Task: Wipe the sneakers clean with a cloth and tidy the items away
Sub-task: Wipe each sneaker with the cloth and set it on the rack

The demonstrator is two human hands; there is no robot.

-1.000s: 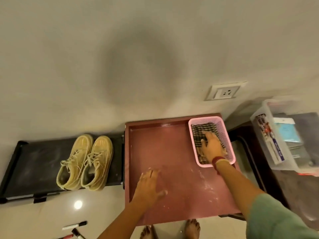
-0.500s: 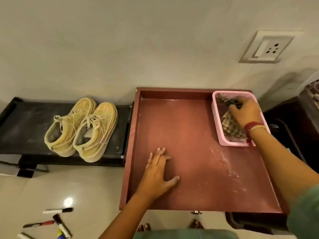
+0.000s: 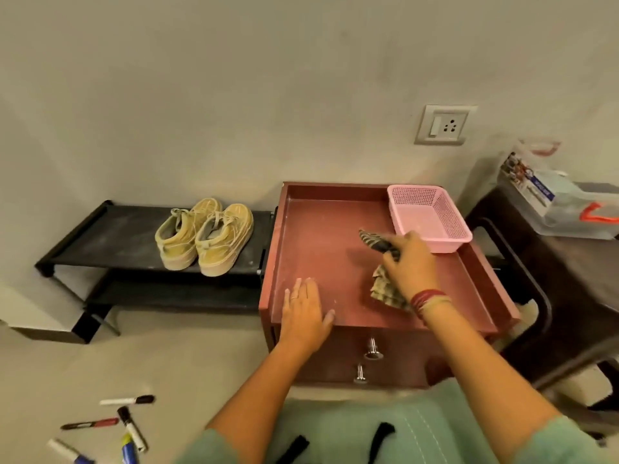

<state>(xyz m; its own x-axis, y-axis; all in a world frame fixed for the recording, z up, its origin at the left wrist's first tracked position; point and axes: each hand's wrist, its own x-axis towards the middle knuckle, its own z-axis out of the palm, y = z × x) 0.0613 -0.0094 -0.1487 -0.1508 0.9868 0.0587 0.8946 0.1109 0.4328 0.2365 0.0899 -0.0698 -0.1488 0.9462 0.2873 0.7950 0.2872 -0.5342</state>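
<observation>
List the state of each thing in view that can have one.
Cloth: bunched, gripped by right hand.
Basket: upright on table, empty.
Sneakers: upright, side by side on rack.
Drawers: shut.
Markers: lying scattered on floor.
Left hand: flat on table.

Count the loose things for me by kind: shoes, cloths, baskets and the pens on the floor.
Sneakers: 2
Cloth: 1
Pink basket: 1
Markers on the floor: 5 in view
Total: 9
</observation>
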